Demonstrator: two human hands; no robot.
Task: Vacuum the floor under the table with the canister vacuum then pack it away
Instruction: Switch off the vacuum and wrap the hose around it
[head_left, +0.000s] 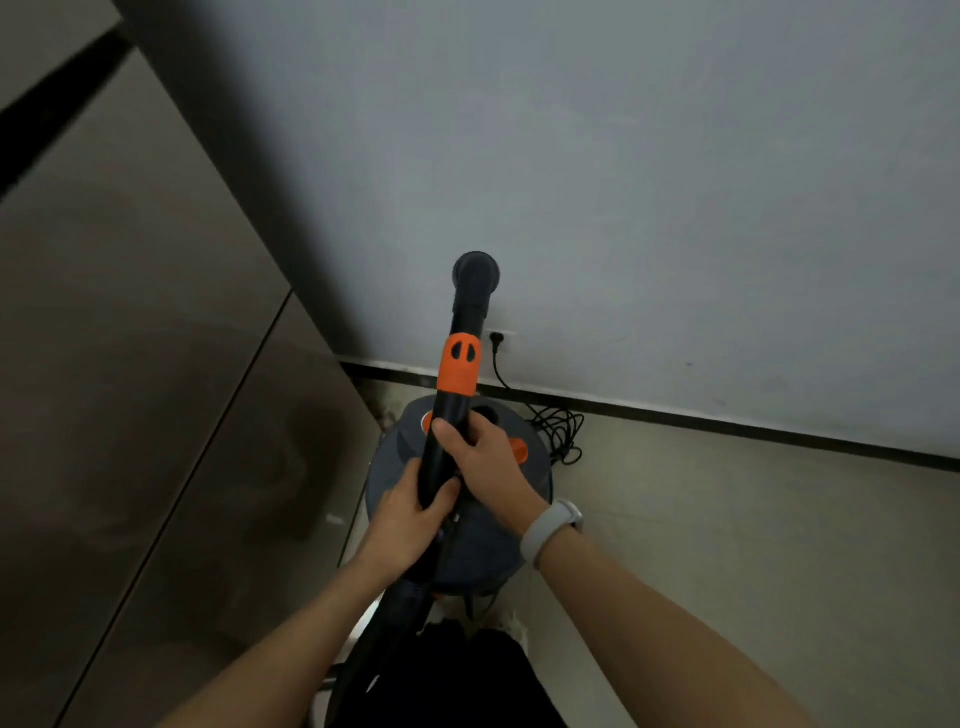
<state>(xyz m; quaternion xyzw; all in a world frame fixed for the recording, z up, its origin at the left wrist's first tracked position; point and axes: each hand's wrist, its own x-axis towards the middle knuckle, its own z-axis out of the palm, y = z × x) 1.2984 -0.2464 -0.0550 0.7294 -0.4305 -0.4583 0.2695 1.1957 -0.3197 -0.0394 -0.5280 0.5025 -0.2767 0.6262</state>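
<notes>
A: Head view, looking straight down, and both hands sit at the centre of the frame on the black vacuum wand (448, 431).

B: Who has what?

A: The left hand (410, 514) has its grip wrapped round the lower part of the wand, fingers curled over it. The right hand (485, 457) is just above, thumb laid along the tube, its grip closed round the same wand. The two hands touch each other.

B: And the wand itself?

A: It points up the frame. There is an orange collar (457, 366) with two dark slots just above the hands, then a round black nozzle end (476, 273) at the top, set against the pale wall (675, 182).

B: Where is the vacuum?

A: The grey canister vacuum (467, 545) stands on the floor (701, 519) directly beneath the hands, lower centre, near the wall's dark skirting. Orange parts show on its lid.

B: Power?

A: A plug sits in the wall socket (500, 340) just right of the collar, and the black cord (558, 431) falls into a loose tangle on the floor to the right of the canister.

B: Anything else?

A: A pale wristband (551, 530) on the right wrist, and a brown panelled surface (130, 364) filling the left of the frame.
</notes>
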